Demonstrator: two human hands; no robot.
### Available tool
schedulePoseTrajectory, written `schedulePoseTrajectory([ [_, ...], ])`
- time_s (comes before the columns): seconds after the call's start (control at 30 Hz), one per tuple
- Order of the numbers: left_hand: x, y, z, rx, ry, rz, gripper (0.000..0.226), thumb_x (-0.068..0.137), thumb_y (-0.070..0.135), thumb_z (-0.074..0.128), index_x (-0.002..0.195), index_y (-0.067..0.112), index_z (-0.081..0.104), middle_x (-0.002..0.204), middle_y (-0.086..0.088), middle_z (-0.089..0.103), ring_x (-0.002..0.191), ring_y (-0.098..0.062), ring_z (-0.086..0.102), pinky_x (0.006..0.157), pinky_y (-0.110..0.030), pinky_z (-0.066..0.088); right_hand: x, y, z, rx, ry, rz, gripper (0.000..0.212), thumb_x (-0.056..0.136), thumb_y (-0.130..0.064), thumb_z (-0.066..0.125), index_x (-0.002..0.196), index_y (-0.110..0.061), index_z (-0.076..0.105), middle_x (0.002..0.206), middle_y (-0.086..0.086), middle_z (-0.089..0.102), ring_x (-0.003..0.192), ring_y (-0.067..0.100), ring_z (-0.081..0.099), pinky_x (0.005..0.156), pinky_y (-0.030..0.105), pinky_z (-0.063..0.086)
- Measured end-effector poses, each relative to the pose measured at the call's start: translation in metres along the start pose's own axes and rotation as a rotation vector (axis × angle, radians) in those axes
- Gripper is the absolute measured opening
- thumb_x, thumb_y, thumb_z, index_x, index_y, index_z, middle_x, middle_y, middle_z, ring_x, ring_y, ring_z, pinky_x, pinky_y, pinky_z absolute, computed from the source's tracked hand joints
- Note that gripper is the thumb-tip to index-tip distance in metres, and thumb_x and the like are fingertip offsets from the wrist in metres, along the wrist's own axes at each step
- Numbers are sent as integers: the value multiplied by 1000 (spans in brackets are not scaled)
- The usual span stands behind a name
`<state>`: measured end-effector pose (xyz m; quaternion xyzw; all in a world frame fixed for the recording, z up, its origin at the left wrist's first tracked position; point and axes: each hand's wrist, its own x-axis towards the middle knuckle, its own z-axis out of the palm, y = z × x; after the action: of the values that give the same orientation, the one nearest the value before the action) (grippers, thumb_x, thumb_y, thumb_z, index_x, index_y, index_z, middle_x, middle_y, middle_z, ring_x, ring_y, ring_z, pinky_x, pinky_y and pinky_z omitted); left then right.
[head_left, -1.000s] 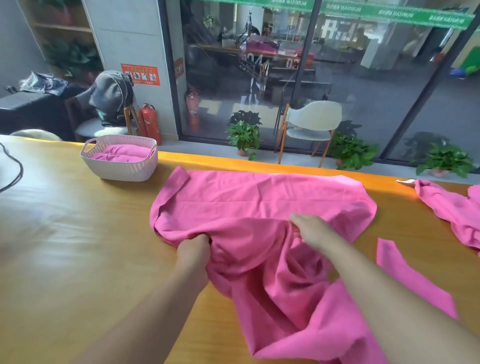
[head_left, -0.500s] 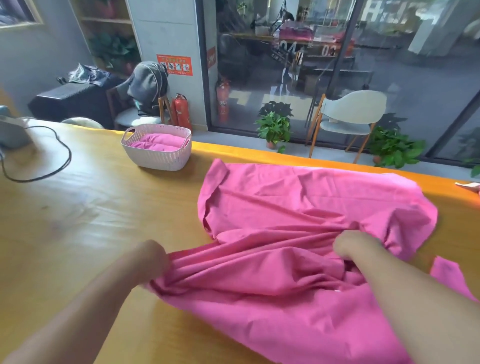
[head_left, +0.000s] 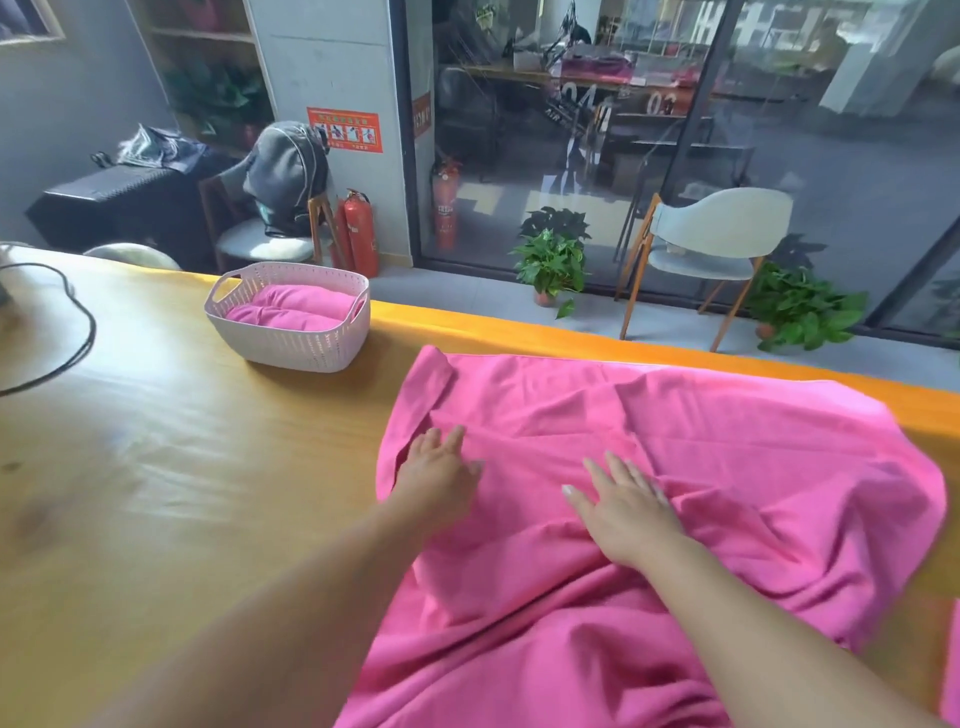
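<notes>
Hands flat, fingers straight, on pink cloth.

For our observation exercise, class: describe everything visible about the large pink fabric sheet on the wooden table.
The large pink fabric sheet is plain, soft-looking and creased. It lies mostly spread on the yellow wooden table, its far left edge folded over, its near part bunched and running out of view. The left hand and right hand rest flat on it, fingers straight.
</notes>
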<state>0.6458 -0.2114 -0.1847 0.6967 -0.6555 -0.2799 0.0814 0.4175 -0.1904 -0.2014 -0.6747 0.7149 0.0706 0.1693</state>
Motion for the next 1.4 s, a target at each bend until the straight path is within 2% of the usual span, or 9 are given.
schedulePoseTrajectory([
  [0.2,91,-24,0,228,100,-128,86,88,78,22,156,27,5,164,-6,-3,149,-31,-5,117,-59,-2,27,36,8,-16,76,116,77,95,-71,18,158,-33,-2,165,-6,-13,152,19,-9,122,40,-3],
  [0.3,128,-32,-8,312,136,-82,83,88,76,20,155,27,10,163,-7,0,150,-30,-5,115,-58,-8,40,39,-4,225,135,72,65,99,-61,33,154,-26,32,165,3,14,152,20,13,120,33,7],
  [0.37,147,-31,-9,384,202,-89,77,92,70,21,153,23,18,162,-10,9,149,-29,-2,116,-55,-9,44,59,-17,426,454,15,44,101,-40,44,123,-10,67,140,16,55,133,29,48,110,30,27],
  [0.47,162,-11,0,382,400,-33,60,97,48,33,145,12,35,154,-15,24,146,-30,11,118,-52,4,56,123,-32,325,775,290,50,93,-34,36,111,-2,69,117,22,66,117,37,55,104,41,34],
  [0.57,169,18,14,193,336,11,67,99,51,32,154,14,20,161,-11,14,149,-26,6,120,-45,3,69,173,-28,303,485,662,56,101,-34,36,150,-7,35,153,24,33,144,36,25,119,44,16],
  [0.67,176,19,26,275,275,-37,79,93,69,19,156,21,12,163,-10,5,150,-26,-1,120,-45,2,76,175,-13,267,303,721,70,100,-55,28,158,-19,14,164,17,10,151,32,6,122,45,3],
  [1.0,179,6,14,400,274,74,87,86,78,18,156,26,16,164,-6,4,150,-25,-2,120,-45,3,69,198,-24,105,168,617,79,95,-69,22,159,-26,5,166,4,-4,153,24,-2,123,43,1],
  [1.27,181,76,44,401,198,282,103,69,81,-9,155,29,13,164,1,2,150,-23,-3,120,-46,1,129,74,-47,48,261,87,70,100,-61,25,159,-30,4,166,-1,-11,152,16,-13,123,39,-10],
  [1.4,198,64,47,455,213,284,103,71,88,-1,154,30,16,163,3,5,149,-26,0,118,-49,5,152,60,-30,42,204,98,75,97,-67,19,159,-28,2,166,0,-10,152,18,-13,122,43,-8],
])
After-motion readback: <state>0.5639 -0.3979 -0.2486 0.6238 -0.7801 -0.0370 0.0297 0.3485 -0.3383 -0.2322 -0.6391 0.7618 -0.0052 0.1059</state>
